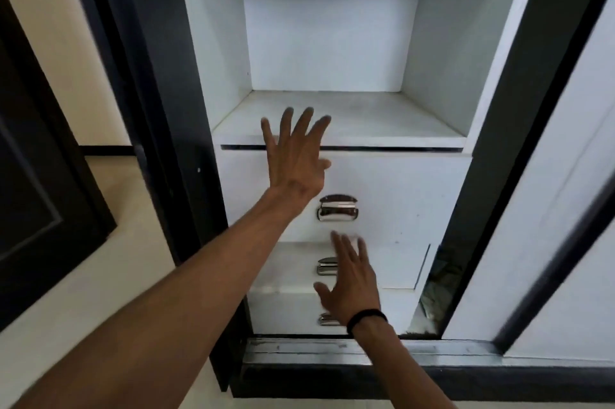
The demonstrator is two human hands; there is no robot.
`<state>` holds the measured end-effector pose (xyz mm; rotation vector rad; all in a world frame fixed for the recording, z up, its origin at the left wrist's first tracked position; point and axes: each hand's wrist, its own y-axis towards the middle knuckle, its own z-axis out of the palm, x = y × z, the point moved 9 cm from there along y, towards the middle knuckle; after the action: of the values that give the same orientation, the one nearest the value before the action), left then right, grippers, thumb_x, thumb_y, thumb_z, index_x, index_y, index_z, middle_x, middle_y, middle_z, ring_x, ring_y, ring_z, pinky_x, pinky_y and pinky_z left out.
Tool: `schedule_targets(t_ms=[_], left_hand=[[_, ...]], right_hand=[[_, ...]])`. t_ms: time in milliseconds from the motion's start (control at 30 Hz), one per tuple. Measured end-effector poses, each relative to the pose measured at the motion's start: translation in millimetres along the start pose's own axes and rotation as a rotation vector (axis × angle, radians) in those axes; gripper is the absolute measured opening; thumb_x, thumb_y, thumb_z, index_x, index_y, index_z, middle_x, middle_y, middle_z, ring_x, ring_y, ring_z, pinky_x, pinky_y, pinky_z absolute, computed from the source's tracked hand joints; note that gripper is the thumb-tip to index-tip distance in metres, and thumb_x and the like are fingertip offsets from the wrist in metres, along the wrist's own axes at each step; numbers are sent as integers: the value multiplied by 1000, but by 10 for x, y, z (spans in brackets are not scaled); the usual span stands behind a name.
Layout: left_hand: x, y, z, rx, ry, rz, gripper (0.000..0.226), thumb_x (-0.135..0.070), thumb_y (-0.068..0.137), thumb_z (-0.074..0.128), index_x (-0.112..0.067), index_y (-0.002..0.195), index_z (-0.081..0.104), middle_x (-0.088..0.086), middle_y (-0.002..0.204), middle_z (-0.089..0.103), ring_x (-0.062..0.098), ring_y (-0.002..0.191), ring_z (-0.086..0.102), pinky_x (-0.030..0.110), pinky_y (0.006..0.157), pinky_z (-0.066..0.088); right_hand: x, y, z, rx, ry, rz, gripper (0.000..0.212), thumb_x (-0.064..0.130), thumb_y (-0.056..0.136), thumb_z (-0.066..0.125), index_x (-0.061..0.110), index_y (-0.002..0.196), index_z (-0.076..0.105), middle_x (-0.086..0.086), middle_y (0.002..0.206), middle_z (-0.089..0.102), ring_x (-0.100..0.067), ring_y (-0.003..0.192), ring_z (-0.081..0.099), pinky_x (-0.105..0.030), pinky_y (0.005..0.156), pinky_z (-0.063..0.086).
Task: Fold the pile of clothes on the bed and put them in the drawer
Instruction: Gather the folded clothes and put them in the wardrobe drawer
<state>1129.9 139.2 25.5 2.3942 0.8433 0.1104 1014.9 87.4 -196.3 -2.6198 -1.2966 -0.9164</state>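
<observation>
With your left hand (294,155) spread flat against the top drawer (382,195) front and your right hand (349,288) released over the lower drawers, no clothes in view, hook the chrome handle (337,210) and pull straight.

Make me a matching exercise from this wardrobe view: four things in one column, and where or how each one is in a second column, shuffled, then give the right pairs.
Things:
1. left hand
2. right hand
3. top drawer handle
4. shelf

States:
A. wears a dark band at the wrist
B. fingers spread, at the top drawer's upper edge
C. white, bare, above the drawers
D. shiny metal, on the top drawer front

Pairs: 1-B, 2-A, 3-D, 4-C
</observation>
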Motion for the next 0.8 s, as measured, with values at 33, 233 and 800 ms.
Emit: schedule_targets(t_ms=[33,233,800], left_hand=[[65,162,124,27,-37,-4,68,-41,96,66,-36,156,34,-6,165,31,20,156,15,59,124,-9],[193,444,281,-47,-154,-29,44,-37,86,77,-33,125,58,-9,131,60,20,133,45,56,124,9],[325,-1331,2031,250,-128,132,66,-20,103,54,-14,161,25,8,168,22,24,157,15,41,127,13]], right_hand=[[-200,175,89,33,63,93,110,42,86,77,32,163,-2,7,172,-4,-22,158,-8,-44,127,21],[-757,364,440,-241,385,386,69,16,85,77,17,146,43,-12,156,36,-29,129,46,-31,102,42],[-1125,333,1494,-293,1660,1087,39,-10,91,57,-7,130,58,-25,112,68,-26,86,66,-38,95,57]])
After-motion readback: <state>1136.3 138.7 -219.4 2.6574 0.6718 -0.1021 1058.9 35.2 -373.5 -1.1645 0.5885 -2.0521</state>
